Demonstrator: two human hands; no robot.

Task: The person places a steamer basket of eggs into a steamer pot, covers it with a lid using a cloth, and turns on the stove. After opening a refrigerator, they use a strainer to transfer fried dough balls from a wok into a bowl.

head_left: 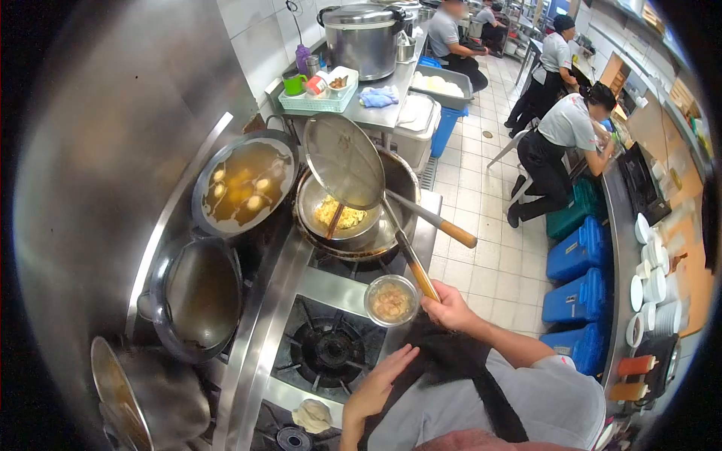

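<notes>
My right hand (450, 307) grips the wooden end of a long handle that runs up to a large round mesh strainer (344, 154). The strainer is tilted above a wide pot (406, 177). Beneath it, a metal bowl or strainer (366, 229) holds yellow pieces that look like scrambled egg (342, 214), with a brown stick-like utensil (335, 222) across them. Another wooden handle (455, 233) sticks out over the pot's right side. A small bowl of pale brown pieces (391, 300) is beside my right hand. My left hand (383, 379), fingers extended, is near my dark apron, holding nothing.
A wok of brown liquid with pale round pieces (244, 184) and a dark wok (201, 297) stand left. A bare burner (331, 347) and crumpled cloth (311, 415) are closer. A rice cooker (362, 45) stands behind. Several people work at right, near blue bins (575, 297).
</notes>
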